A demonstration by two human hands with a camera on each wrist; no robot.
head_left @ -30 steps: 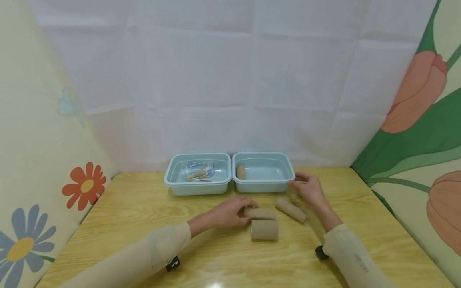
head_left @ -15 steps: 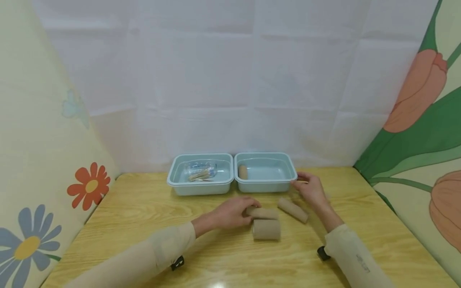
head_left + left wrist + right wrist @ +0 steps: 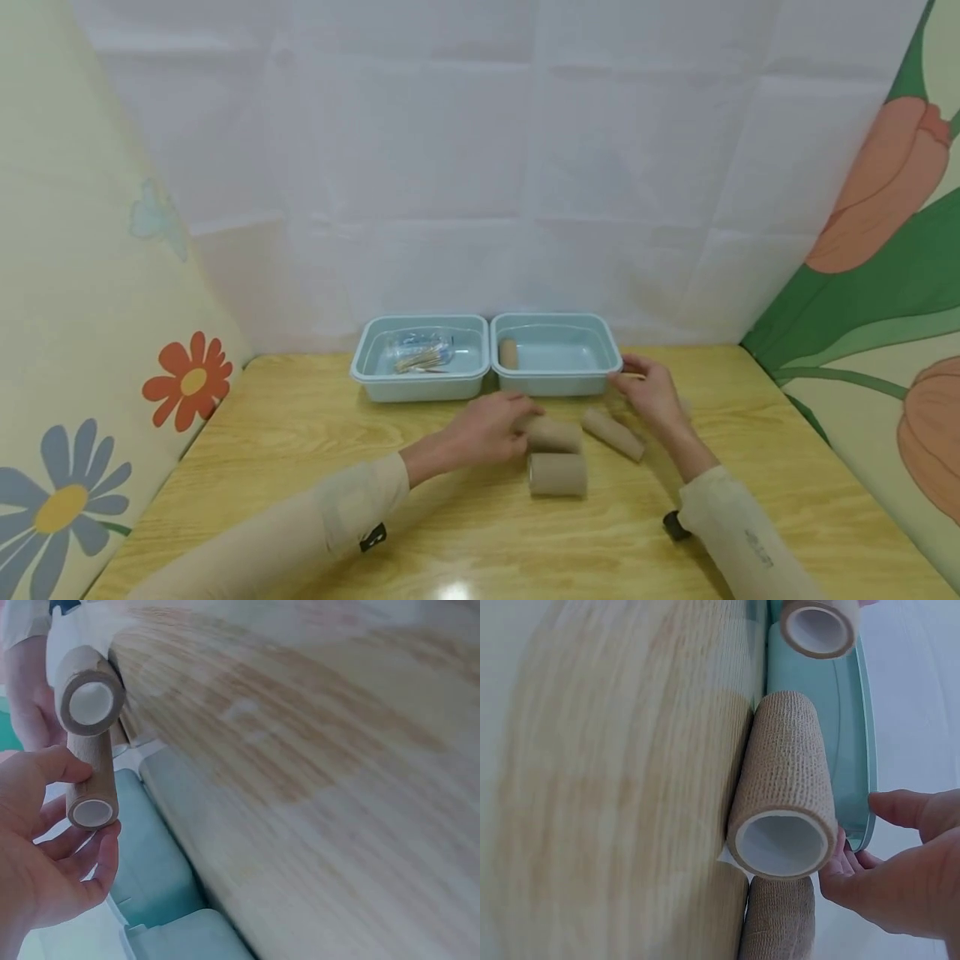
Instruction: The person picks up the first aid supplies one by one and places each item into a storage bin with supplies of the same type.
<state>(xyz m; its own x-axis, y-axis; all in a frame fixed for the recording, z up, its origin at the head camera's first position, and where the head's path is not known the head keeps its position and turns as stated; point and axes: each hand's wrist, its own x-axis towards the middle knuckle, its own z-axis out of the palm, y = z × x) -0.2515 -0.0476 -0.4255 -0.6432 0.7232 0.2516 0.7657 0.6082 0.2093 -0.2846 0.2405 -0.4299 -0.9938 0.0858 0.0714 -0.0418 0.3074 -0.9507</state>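
My left hand pinches a tan bandage roll by its left end. In the left wrist view, the thumb lies on one side of this roll and the fingers on the other; it looks slightly raised. A second roll lies just in front of it on the table. My right hand grips the right front corner of the right light-blue tray, with the thumb on its rim. A tilted roll lies between the hands, and another is partly hidden behind the right wrist.
Inside the right tray, one roll stands at the left end. The left tray, beside it, holds a clear plastic packet and a bundle of thin sticks. A white sheet hangs behind the wooden table.
My left hand has shifted slightly away from the front roll, lifting and turning the roll it holds. The right hand stays at the tray corner. The head view has shifted a little.
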